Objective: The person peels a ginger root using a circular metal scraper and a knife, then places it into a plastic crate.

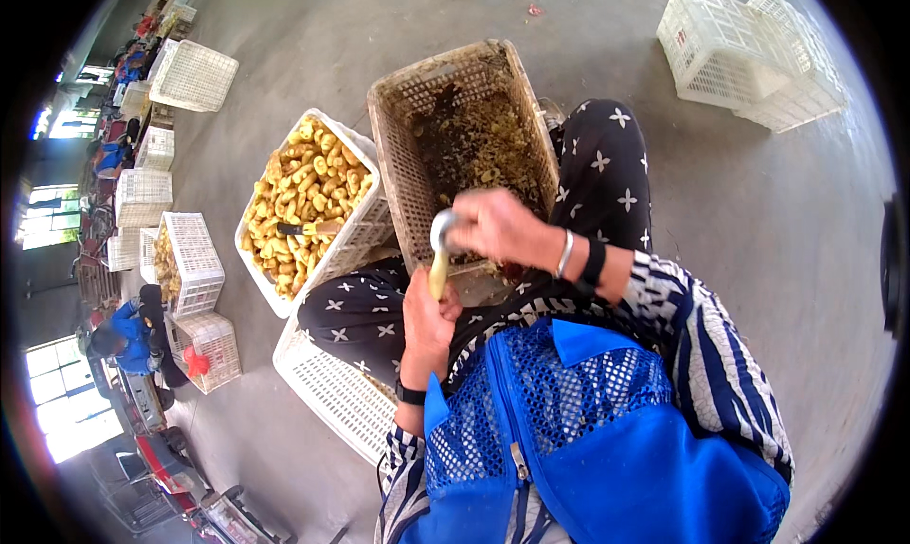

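Note:
My left hand (428, 315) is closed around a yellow piece of ginger root (439, 275), which points upward toward the other hand. My right hand (504, 226), slightly blurred, grips a silver round-headed tool (442, 229) at the top end of the ginger; its exact kind is hard to make out. Just beyond both hands stands a dirty brown mesh crate (391, 132) with wet peel scraps (493, 132) inside. To its left, a white crate (365, 155) is heaped with ginger roots (318, 179). A knife (301, 229) with a black handle lies on that heap.
A white crate (332, 388) lies beside my left leg. Two white crates (725, 56) stand at the far right. More crates (194, 260) line the left side, where another person in blue (128, 340) sits near a red vehicle (166, 463).

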A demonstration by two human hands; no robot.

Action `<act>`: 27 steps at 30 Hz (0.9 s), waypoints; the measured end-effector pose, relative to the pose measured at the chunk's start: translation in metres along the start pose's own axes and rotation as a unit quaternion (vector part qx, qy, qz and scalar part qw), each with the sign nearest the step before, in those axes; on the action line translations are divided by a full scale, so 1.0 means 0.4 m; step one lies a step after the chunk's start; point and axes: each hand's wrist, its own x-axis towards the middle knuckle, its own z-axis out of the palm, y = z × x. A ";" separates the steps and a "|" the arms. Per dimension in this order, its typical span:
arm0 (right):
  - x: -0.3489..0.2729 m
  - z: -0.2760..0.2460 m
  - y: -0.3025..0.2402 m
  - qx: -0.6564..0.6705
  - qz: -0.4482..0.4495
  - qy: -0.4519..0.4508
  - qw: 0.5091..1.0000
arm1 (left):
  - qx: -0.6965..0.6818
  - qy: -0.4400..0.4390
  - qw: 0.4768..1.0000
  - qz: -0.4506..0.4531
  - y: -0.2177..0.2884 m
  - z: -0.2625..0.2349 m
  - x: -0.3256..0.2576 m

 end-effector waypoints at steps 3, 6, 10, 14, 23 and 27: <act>0.033 -0.022 0.035 -0.086 0.026 0.090 0.992 | -0.233 0.030 0.965 -0.119 0.002 -0.005 0.025; 0.005 -0.008 -0.040 0.006 -0.008 -0.022 1.000 | -0.207 0.044 0.970 -0.120 -0.001 0.005 0.009; 0.028 -0.008 0.047 -0.123 -0.001 0.145 0.982 | -0.295 0.016 0.939 -0.179 0.005 0.008 0.012; -0.006 0.001 -0.036 0.019 0.013 0.017 1.000 | -0.389 0.009 0.891 -0.232 -0.017 -0.019 0.020; 0.031 -0.022 0.040 -0.051 0.123 0.159 0.978 | -0.414 -0.047 0.891 -0.178 0.010 -0.014 0.012; -0.003 -0.008 0.014 0.028 0.180 0.097 0.978 | -0.528 -0.162 0.820 -0.150 0.001 -0.027 0.009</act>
